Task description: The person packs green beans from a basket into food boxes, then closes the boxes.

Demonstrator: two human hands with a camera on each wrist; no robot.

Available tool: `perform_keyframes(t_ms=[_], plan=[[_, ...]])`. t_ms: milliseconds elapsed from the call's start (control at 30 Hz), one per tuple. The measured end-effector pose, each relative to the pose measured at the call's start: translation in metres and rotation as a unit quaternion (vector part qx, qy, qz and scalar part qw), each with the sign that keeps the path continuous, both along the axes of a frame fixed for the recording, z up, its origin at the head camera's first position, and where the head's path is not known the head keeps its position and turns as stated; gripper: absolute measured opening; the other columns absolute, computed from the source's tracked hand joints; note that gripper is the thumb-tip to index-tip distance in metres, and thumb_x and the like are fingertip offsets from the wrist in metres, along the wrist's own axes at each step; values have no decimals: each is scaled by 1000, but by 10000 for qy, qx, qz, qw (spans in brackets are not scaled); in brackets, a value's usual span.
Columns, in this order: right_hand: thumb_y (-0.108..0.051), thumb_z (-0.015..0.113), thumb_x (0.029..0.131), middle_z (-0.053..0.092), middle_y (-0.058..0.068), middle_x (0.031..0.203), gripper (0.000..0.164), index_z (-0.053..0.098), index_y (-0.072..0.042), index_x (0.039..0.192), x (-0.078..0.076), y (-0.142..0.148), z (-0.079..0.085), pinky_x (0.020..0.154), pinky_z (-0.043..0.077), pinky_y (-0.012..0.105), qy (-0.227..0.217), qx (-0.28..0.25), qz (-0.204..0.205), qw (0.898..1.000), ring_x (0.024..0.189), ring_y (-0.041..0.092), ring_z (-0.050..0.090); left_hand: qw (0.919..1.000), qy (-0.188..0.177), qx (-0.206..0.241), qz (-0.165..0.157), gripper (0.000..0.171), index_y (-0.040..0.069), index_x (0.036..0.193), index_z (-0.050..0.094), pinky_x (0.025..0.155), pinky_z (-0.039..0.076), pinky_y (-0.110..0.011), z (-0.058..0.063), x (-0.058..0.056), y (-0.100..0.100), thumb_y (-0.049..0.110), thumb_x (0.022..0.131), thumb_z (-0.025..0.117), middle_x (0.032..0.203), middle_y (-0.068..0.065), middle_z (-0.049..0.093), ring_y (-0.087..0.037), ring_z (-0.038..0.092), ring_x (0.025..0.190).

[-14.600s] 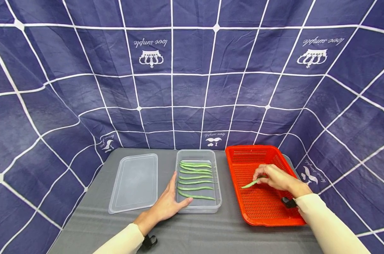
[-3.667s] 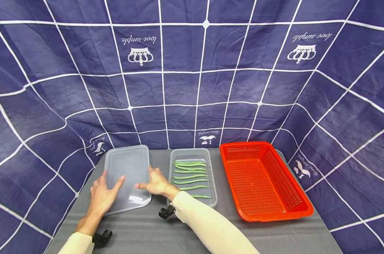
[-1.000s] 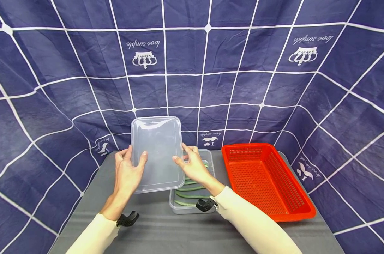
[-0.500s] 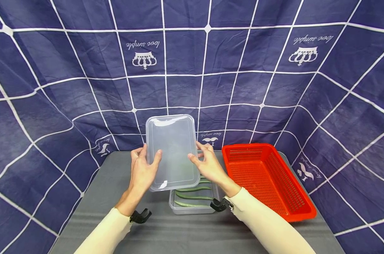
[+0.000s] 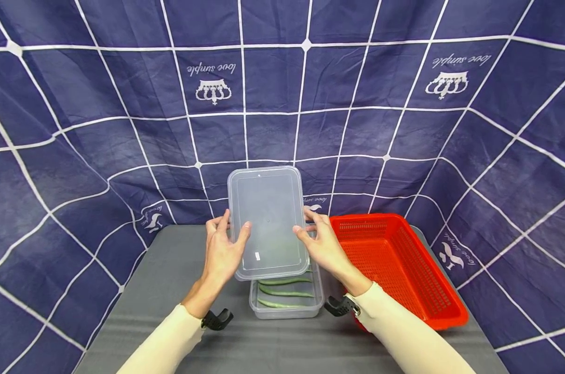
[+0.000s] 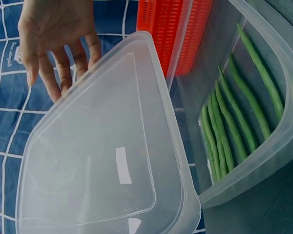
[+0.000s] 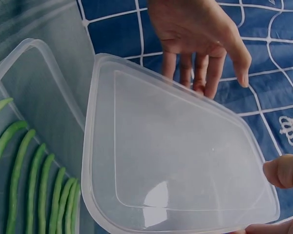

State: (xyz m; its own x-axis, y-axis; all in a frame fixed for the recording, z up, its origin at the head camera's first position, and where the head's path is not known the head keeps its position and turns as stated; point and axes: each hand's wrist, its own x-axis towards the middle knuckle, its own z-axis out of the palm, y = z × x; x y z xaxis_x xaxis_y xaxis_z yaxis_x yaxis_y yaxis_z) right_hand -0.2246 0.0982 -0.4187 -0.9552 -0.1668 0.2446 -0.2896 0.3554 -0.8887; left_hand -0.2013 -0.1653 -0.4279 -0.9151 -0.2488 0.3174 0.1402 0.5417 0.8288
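A clear plastic lid (image 5: 268, 221) is held up and tilted, its far end raised. My left hand (image 5: 224, 252) grips its left edge and my right hand (image 5: 324, 246) its right edge, thumbs on the near face and fingers behind. Below it stands a clear plastic container (image 5: 287, 312), with only its near part showing in the head view. Several green beans (image 6: 260, 73) lie side by side in the container, spaced out at one end and closer together at the other. The lid overlaps the container in the head view, while the wrist views show a gap between them.
A red perforated basket (image 5: 427, 275) stands to the right of the container, with my right forearm passing over its near left side. Grey cloth (image 5: 165, 270) covers the table. Blue checked fabric (image 5: 273, 78) hangs at the back and both sides.
Earlier my right hand held a green bean in the basket. Since then both hands have lifted the lid from the table's left side and carried it right, over the container.
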Motion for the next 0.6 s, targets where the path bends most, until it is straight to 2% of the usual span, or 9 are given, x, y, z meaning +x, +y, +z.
perform_keyframes(t_ms=[133,300,433,600], plan=[[-23,74,115,52,24,164,68,49,-4,175,1,6,-2,118,61,58,-60,-150,-48,9999,141,43,68,9994,103,284,-173,82,1,177,45,125,59,-54,1,-2,2,39,112,76,158,-24,49,-37,58,151],[-22,73,116,54,22,161,64,51,-4,173,3,8,1,121,60,56,-116,-357,-103,9992,143,40,68,9979,345,486,-256,75,1,174,50,126,58,-56,2,-1,2,31,111,77,154,-23,53,-38,58,151],[-22,73,116,57,21,158,60,56,-6,171,3,8,2,119,61,51,-71,-431,-187,9989,138,36,68,9971,551,438,-301,71,3,173,53,122,60,-61,2,1,-1,28,111,78,153,-23,56,-38,61,148],[-22,71,117,58,21,160,57,56,-5,170,5,11,1,118,61,47,29,-557,-180,9983,138,35,68,9941,958,336,-379,68,7,170,59,116,64,-59,-1,2,-6,25,109,81,153,-20,62,-37,67,143]])
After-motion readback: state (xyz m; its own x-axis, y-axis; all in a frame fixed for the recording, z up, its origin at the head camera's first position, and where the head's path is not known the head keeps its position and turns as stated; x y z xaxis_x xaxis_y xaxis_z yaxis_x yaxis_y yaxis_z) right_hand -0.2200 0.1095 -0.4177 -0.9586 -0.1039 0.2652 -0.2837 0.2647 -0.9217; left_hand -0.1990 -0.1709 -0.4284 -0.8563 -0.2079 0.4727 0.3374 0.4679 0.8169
